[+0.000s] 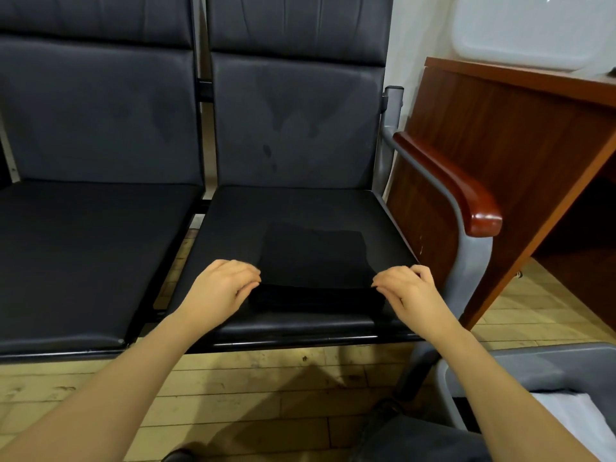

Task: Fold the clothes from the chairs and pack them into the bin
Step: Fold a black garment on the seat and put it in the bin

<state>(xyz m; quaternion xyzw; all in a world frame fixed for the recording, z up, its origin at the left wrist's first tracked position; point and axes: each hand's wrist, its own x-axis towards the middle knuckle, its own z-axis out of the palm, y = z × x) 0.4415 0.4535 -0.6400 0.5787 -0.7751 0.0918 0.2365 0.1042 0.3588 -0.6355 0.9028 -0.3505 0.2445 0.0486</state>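
Bin (446,378) at lower right; my left hand (221,283) and right hand (405,288), fingers curled, seemingly pinch folded black cloth (313,261) on chair (233,211).

Black garment (313,261), black seats (100,245), grey bin (533,365)

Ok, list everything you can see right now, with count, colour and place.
folded garment: one, black, front of the right seat
chairs: two, black, joined in a row
armrest: one, reddish wood, right of the chairs
desk: one, brown wood, far right
bin: one, grey, bottom right, white cloth inside
floor: yellowish tiles
hands: left hand and right hand, at the garment's near corners, fingers curled at its edges
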